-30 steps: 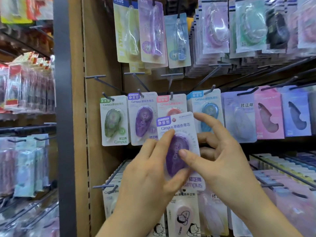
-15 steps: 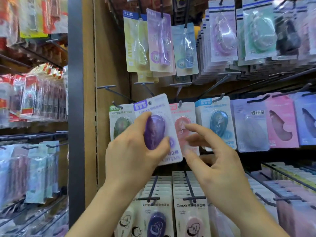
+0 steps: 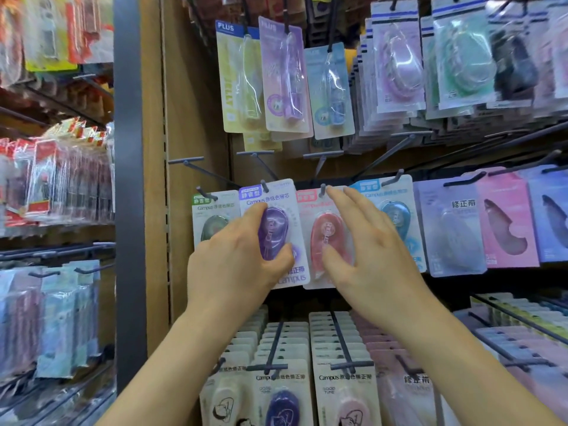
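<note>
Here the left hand [image 3: 236,269] pinches the purple pack [image 3: 274,229] upright, its top at the peg [image 3: 263,185]; the right hand [image 3: 368,259], fingers spread, is just right of the peg

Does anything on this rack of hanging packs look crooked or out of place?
Only the purple pack in the middle row: it sits tilted, its lower corner lying over the red pack beside it. The left hand grips it, so it looks mid-placement rather than fallen.
</note>
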The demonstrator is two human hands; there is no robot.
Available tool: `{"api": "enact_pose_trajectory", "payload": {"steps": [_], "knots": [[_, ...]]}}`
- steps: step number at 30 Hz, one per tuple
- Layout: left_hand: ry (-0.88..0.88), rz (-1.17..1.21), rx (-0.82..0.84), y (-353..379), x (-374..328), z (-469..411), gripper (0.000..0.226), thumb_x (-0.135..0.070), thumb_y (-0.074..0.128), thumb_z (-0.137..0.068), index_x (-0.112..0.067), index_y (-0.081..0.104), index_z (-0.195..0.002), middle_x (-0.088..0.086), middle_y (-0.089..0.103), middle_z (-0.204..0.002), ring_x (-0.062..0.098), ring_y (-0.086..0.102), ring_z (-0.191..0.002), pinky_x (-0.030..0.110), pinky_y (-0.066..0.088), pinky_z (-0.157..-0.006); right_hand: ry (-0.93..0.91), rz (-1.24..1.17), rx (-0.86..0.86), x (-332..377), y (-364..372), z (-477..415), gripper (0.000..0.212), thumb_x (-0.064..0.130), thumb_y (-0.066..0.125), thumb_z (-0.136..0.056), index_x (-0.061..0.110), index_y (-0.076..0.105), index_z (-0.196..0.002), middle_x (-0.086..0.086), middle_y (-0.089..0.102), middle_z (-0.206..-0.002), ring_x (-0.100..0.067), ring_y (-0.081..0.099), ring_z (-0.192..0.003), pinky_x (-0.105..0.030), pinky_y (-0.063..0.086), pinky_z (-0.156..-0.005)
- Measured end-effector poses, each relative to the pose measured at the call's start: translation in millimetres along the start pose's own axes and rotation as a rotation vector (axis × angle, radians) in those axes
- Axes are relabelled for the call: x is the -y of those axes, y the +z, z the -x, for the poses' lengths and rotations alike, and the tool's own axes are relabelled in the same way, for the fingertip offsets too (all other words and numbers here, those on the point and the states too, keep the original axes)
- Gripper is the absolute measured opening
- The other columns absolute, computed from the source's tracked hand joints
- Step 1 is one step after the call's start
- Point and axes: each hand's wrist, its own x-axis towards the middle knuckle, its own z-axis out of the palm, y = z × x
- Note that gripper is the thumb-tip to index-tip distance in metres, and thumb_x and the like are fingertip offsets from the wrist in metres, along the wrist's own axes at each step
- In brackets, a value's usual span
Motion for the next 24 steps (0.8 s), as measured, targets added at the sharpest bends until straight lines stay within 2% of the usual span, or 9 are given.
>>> {"api": "enact_pose_trajectory", "payload": {"steps": [4, 6, 9, 13, 16, 20, 22, 24], "knots": [[0.024, -0.091, 0.029, 3.3, 2.5, -3.5, 0.066, -0.061, 0.054, -0.084, -0.035, 0.036, -0.142, -0.006, 0.062, -0.124, 0.025, 0.060, -0.105, 0.032, 0.040, -0.075, -0.042, -0.014, -0.003, 1.7, 3.7, -8.9, 0.069, 0.020, 0.056, -0.092, 0.024, 0.025, -0.154, 0.007, 0.025, -0.160, -0.004, 0.018, -0.145, -0.010, 0.009, -0.111], [0.039, -0.146, 0.041, 5.8, 4.1, -4.7, 0.067, -0.062, 0.050, -0.087, -0.034, 0.031, -0.145, -0.006, 0.061, -0.126, 0.025, 0.060, -0.107, 0.032, 0.040, -0.076, -0.044, -0.044, -0.005, 2.1, 4.6, -10.0, 0.069, 0.019, 0.055, -0.093, 0.025, 0.024, -0.154, 0.010, 0.032, -0.156, -0.001, 0.025, -0.138, -0.003, 0.014, -0.102], [0.079, -0.226, 0.030, 10.7, 7.9, -6.8, 0.070, -0.063, 0.047, -0.088, -0.031, 0.028, -0.148, -0.005, 0.060, -0.127, 0.023, 0.062, -0.106, 0.030, 0.040, -0.073, -0.080, -0.057, 0.000, 2.8, 7.3, -9.3, 0.067, 0.017, 0.054, -0.092, 0.035, 0.027, -0.151, 0.012, 0.043, -0.147, -0.007, 0.041, -0.125, -0.015, 0.031, -0.096], [0.135, -0.329, 0.033, 15.4, 12.8, -11.6, 0.070, -0.063, 0.045, -0.090, -0.030, 0.024, -0.148, -0.004, 0.062, -0.122, 0.024, 0.064, -0.101, 0.030, 0.038, -0.066, -0.120, 0.148, 0.025, -1.4, 16.5, -6.0, 0.058, 0.021, 0.057, -0.090, 0.035, 0.041, -0.145, 0.000, 0.042, -0.149, -0.021, 0.039, -0.132, -0.039, 0.039, -0.109], [0.165, -0.374, 0.040, 15.7, 15.8, -14.0, 0.069, -0.062, 0.044, -0.091, -0.031, 0.022, -0.148, -0.004, 0.062, -0.119, 0.024, 0.064, -0.098, 0.029, 0.034, -0.063, -0.105, 0.288, 0.029, -4.9, 20.6, -4.2, 0.058, 0.027, 0.066, -0.085, 0.026, 0.048, -0.140, -0.004, 0.039, -0.152, -0.024, 0.033, -0.136, -0.041, 0.037, -0.108], [0.194, -0.364, 0.044, 18.0, 13.1, -16.6, 0.067, -0.063, 0.046, -0.091, -0.026, 0.029, -0.144, -0.001, 0.066, -0.116, 0.024, 0.066, -0.097, 0.030, 0.035, -0.063, -0.075, 0.374, 0.064, -2.3, 21.5, -4.1, 0.075, 0.038, 0.073, -0.081, 0.025, 0.039, -0.147, -0.001, 0.030, -0.154, -0.022, 0.025, -0.139, -0.038, 0.037, -0.109], [0.201, -0.357, 0.061, 18.5, 12.4, -18.2, 0.069, -0.065, 0.046, -0.090, -0.024, 0.029, -0.143, -0.001, 0.067, -0.115, 0.025, 0.066, -0.098, 0.031, 0.037, -0.064, -0.057, 0.389, 0.050, -1.7, 22.4, -5.4, 0.076, 0.039, 0.077, -0.078, 0.025, 0.043, -0.144, -0.004, 0.035, -0.149, -0.024, 0.028, -0.136, -0.041, 0.044, -0.102], [0.219, -0.348, 0.073, 16.8, 13.5, -18.3, 0.072, -0.066, 0.046, -0.090, -0.024, 0.027, -0.144, -0.001, 0.066, -0.116, 0.025, 0.066, -0.099, 0.030, 0.038, -0.066, -0.042, 0.395, 0.020, -1.1, 23.9, -6.1, 0.072, 0.038, 0.081, -0.073, 0.023, 0.051, -0.137, -0.008, 0.042, -0.139, -0.025, 0.032, -0.128, -0.045, 0.053, -0.089]]}}
